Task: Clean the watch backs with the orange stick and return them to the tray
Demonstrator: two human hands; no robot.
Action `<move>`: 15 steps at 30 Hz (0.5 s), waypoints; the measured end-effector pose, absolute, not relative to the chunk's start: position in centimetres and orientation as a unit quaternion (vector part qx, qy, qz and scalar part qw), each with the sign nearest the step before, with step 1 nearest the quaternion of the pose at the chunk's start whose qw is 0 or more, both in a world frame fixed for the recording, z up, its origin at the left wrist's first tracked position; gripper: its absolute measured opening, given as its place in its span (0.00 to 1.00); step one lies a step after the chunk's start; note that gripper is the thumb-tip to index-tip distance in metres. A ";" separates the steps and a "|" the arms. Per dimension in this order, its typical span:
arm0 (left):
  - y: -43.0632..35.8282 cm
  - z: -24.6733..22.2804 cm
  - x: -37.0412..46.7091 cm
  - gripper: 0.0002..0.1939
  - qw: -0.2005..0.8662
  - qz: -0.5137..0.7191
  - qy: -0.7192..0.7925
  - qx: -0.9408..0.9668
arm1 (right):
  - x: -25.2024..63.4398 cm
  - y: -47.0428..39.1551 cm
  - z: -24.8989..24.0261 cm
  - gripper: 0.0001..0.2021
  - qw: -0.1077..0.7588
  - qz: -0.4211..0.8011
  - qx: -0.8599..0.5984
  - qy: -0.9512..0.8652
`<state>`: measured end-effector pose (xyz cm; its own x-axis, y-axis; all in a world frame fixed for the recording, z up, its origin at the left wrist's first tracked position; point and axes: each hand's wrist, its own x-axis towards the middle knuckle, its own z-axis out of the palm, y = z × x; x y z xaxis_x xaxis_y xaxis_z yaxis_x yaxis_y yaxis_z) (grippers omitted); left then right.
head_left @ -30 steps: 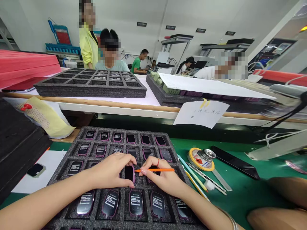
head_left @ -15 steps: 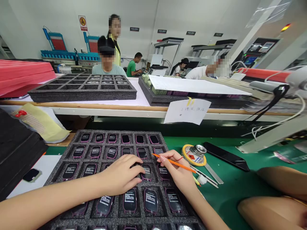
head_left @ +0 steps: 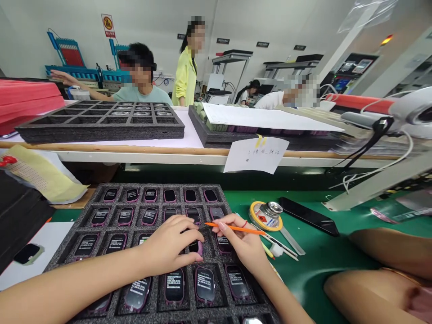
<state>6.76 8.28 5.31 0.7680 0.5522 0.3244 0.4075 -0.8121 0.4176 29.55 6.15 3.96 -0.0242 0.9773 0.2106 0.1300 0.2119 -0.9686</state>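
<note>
A black foam tray point(head_left: 153, 265) holds rows of purple-rimmed smartwatch bodies, several with white text on lit screens. My left hand point(head_left: 175, 243) reaches over the middle of it, thumb and fingers closed around one smartwatch point(head_left: 196, 247), which is tipped in its slot and partly hidden by the fingers. Between thumb and fingers, my right hand point(head_left: 241, 236) pinches a thin orange pointed stick point(head_left: 232, 228). The tip points left, just above that watch. Another smartwatch point(head_left: 223, 243) lies in the slot beside my right hand.
Right of the tray lie a yellow-rimmed tape roll point(head_left: 254, 220) with a metal-capped container, a black phone point(head_left: 308, 216) and thin tools. A green-rimmed watch point(head_left: 29, 254) rests on white paper at left. Across the raised shelf stand more foam trays point(head_left: 101, 133); co-workers are behind it.
The watch under my left hand has gone from lying face up to tipped. The orange stick has come nearer to it. A co-worker opposite has turned and stretched an arm out.
</note>
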 end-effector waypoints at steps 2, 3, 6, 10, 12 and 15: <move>8.3 5.2 6.7 0.13 0.155 0.231 0.250 0.927 | 29.5 6.0 3.9 0.17 0.501 0.417 -0.472 -0.593; 8.4 5.1 6.8 0.13 0.146 0.232 0.245 0.930 | 29.5 5.9 3.8 0.16 0.496 0.419 -0.472 -0.597; 8.5 5.1 7.0 0.12 0.141 0.229 0.238 0.933 | 29.5 5.8 3.9 0.16 0.480 0.418 -0.473 -0.609; 8.4 5.4 7.1 0.17 0.221 0.225 0.292 0.903 | 29.4 5.7 4.3 0.16 0.459 0.419 -0.471 -0.626; 8.4 5.5 7.2 0.23 0.252 0.220 0.327 0.884 | 29.4 5.7 4.5 0.15 0.448 0.421 -0.467 -0.636; 8.4 5.4 7.3 0.25 0.267 0.217 0.340 0.875 | 29.3 5.6 4.6 0.14 0.433 0.421 -0.462 -0.649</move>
<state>7.33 8.38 5.43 0.6748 0.7109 0.1981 0.4787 -0.6260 0.6156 29.29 5.62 4.63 -0.1978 0.9648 0.1733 0.2358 0.2184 -0.9469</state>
